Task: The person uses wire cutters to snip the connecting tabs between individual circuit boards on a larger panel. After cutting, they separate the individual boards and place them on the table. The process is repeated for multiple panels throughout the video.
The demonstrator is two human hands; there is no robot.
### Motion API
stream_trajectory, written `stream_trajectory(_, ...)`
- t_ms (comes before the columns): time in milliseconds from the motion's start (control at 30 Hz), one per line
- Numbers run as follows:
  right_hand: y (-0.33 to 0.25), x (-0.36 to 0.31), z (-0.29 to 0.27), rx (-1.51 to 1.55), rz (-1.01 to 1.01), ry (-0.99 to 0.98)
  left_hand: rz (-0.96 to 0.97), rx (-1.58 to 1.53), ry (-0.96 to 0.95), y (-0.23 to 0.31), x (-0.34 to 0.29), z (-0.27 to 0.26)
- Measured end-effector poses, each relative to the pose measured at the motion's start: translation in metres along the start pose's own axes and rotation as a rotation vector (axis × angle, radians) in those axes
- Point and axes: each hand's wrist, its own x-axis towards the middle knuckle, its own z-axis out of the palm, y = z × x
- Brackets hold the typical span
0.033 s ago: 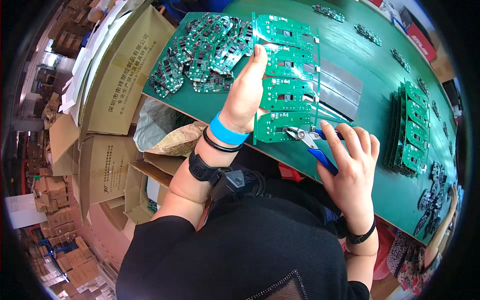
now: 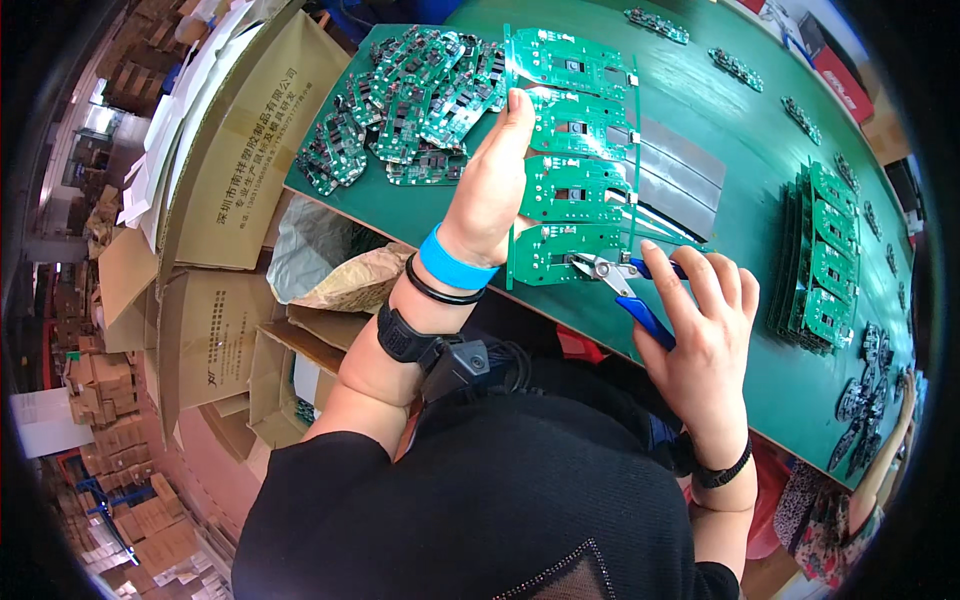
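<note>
My left hand (image 2: 490, 195) is closed on the left edge of a green circuit board panel (image 2: 574, 110), thumb on top and the other fingers hidden beneath. The panel is made of several joined boards with small dark parts and lies lengthwise away from me above the table. In my right hand (image 2: 705, 335) is a pair of blue-handled cutting pliers (image 2: 645, 315), its handles spread slightly. The plier tips touch or sit just over the nearest board of the panel, near its middle. Left of the panel lies a heap of separate circuit boards (image 2: 415, 95).
A stack of green panels (image 2: 825, 260) stands right on the green table (image 2: 745, 330). Dark grey strips (image 2: 685, 170) lie beyond the pliers. Small boards (image 2: 735, 70) line the far side; black parts (image 2: 865, 400) lie near another person's arm (image 2: 885, 455). Cardboard boxes (image 2: 250, 150) stand left.
</note>
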Motion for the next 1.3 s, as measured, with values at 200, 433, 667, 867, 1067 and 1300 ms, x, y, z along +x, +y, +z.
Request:
stream_trajectory(200,0.0,0.001,-0.001,-0.016,-0.005,-0.009,0.034,0.05,0.02,0.0,-0.001,0.0)
stream_trajectory(433,0.001,-0.001,0.003,-0.051,-0.009,0.001,-0.003,0.003,0.017,0.002,-0.001,0.005)
stream_trajectory(667,0.003,-0.001,0.004,-0.055,-0.032,0.045,-0.013,-0.003,0.018,0.004,-0.001,0.004)
stream_trajectory(867,0.006,-0.003,0.006,0.027,-0.01,0.09,-0.018,-0.019,0.032,0.005,-0.003,-0.002)
stream_trajectory(1067,0.003,0.001,0.005,-0.009,-0.016,0.054,-0.003,-0.02,0.026,0.005,-0.003,-0.002)
stream_trajectory(1300,0.004,0.0,0.007,0.005,-0.026,0.064,0.002,-0.008,0.023,0.004,-0.001,-0.006)
